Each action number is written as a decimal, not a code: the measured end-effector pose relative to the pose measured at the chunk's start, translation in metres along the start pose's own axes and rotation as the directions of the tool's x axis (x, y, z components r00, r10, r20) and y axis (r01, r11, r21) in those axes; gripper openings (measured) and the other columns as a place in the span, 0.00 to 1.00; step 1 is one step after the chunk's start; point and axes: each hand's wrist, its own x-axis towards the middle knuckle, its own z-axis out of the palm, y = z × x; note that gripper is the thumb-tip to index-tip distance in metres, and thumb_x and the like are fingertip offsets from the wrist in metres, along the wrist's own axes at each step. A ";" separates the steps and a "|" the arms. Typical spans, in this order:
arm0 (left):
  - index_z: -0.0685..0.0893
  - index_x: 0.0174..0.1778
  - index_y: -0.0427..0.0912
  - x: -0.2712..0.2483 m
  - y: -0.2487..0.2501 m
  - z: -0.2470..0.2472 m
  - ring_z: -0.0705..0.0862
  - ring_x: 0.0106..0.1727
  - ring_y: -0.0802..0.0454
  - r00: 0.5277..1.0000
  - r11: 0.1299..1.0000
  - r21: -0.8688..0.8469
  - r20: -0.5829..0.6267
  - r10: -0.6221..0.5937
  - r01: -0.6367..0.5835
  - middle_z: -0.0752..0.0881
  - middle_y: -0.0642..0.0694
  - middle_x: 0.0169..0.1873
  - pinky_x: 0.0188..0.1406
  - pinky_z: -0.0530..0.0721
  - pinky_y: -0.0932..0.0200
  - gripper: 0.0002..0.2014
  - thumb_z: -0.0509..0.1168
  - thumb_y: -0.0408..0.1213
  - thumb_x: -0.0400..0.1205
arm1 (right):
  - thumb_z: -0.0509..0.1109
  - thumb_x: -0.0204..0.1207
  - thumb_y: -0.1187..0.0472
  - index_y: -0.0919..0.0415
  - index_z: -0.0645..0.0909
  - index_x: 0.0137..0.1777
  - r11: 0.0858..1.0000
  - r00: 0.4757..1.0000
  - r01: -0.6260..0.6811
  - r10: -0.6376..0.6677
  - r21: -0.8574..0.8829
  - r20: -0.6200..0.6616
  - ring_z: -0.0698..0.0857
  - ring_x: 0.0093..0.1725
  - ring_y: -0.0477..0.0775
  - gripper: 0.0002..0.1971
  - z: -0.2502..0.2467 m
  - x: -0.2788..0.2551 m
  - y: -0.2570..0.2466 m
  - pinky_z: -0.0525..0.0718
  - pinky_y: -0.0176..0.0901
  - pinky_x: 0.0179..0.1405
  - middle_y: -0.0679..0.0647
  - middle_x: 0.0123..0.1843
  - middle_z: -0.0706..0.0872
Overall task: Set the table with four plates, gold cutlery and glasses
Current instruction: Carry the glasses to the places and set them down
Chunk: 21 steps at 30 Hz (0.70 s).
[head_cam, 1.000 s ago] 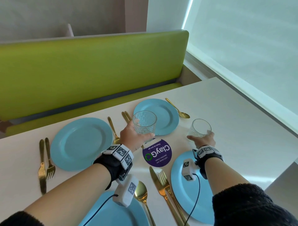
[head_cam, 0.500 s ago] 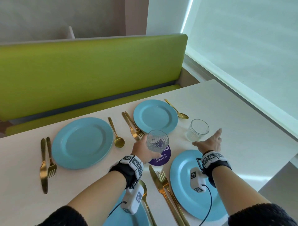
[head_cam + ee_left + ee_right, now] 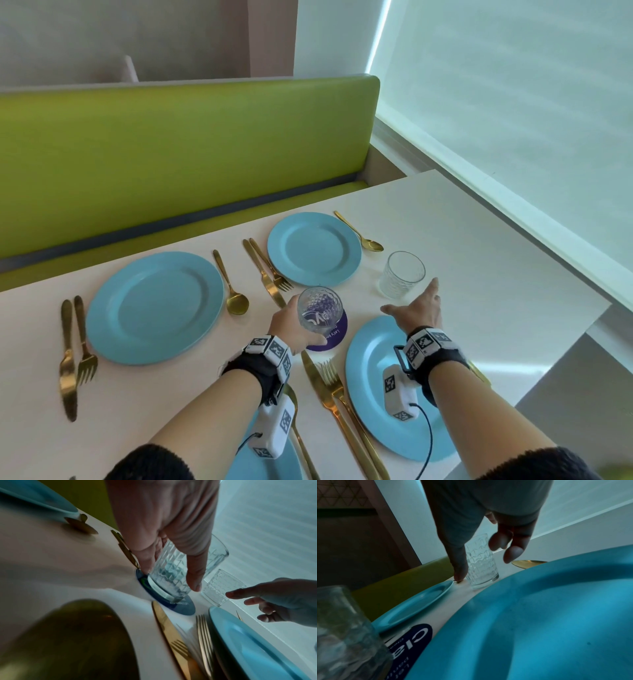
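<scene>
Left hand (image 3: 291, 329) wrapped round a clear tumbler (image 3: 319, 313), thumb on one side and fingers (image 3: 145, 559) on the other; held glass upright over the purple round sticker (image 3: 334, 337) on the white surface (image 3: 496, 308). In the left wrist view, base right at the sticker; cannot tell whether touching or just above. Glass short, transparent, with a cut diamond-and-rib pattern round the wall, thick plain base, empty.

Right hand (image 3: 416, 308) spread loose, fingers straight and apart, holding nothing; palm down above the near right plate (image 3: 376, 394), fingertips just beside a second tumbler (image 3: 402, 274). Small gap visible in the right wrist view between thumb, fingers and that glass (image 3: 481, 563). Second tumbler same pattern, empty, standing upright on the surface between the far right plate (image 3: 313, 248) and the near right plate.

Four light blue round plates with broad rims: far left plate (image 3: 154, 306), far right, near right, and a near left plate (image 3: 260, 469) mostly hidden by the left forearm. Gold cutlery, shiny:
- knife and fork (image 3: 73, 346) left of the far left plate
- spoon (image 3: 233, 287) to its right
- knife and fork pair (image 3: 267, 270) left of the far right plate
- spoon (image 3: 359, 233) to its right
- knife and fork (image 3: 337, 401) left of the near right plate

Green bench seat (image 3: 171, 154) beyond the surface.
</scene>
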 end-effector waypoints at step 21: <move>0.73 0.70 0.37 -0.099 -0.047 -0.082 0.79 0.57 0.51 0.987 0.993 -0.114 -0.159 0.007 -0.026 0.82 0.45 0.56 0.59 0.72 0.63 0.29 0.73 0.37 0.75 | 0.73 0.73 0.52 0.62 0.80 0.64 0.992 0.997 0.047 -0.039 -0.114 0.071 0.81 0.65 0.60 0.22 0.004 -0.116 -0.022 0.77 0.48 0.67 0.59 0.66 0.83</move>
